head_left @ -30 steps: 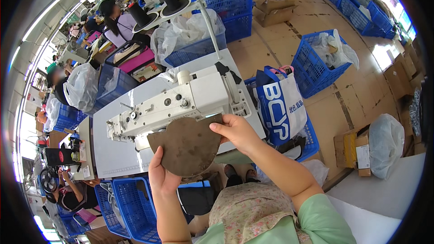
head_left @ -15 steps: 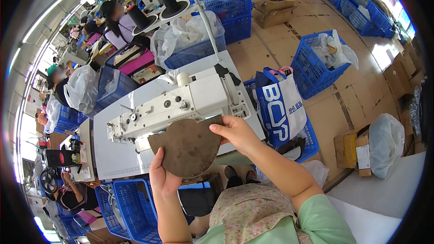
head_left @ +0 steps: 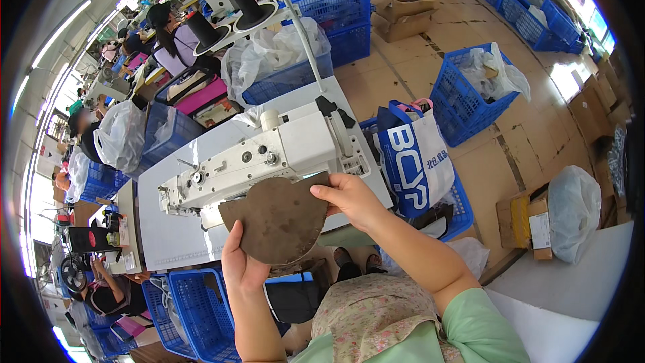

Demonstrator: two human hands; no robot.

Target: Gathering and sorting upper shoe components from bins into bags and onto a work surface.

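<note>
A flat brown cut piece (head_left: 282, 222), rounded along its lower edge and with a narrow tab at each upper side, is held up in front of me between both hands. My left hand (head_left: 246, 262) grips its left side, thumb on the near face. At the upper right tab, my right hand (head_left: 351, 200) pinches it with the thumb in front; the fingers behind are partly hidden. Dark smudges mark the surface of the piece. Just beyond it stands a white sewing machine (head_left: 295, 142) on a pale table (head_left: 168, 236), partly covered by the piece.
Black thread cones (head_left: 250, 5) stand behind the machine beside a metal pole (head_left: 295, 23). Blue crates (head_left: 198, 302) sit at lower left, and another blue crate (head_left: 463, 111) stands on the floor. A white-and-blue bag (head_left: 416, 161) rests right of the table. Several people work at far left.
Both hands keep their hold on the brown piece, which stays almost still. The view has shifted very slightly.
</note>
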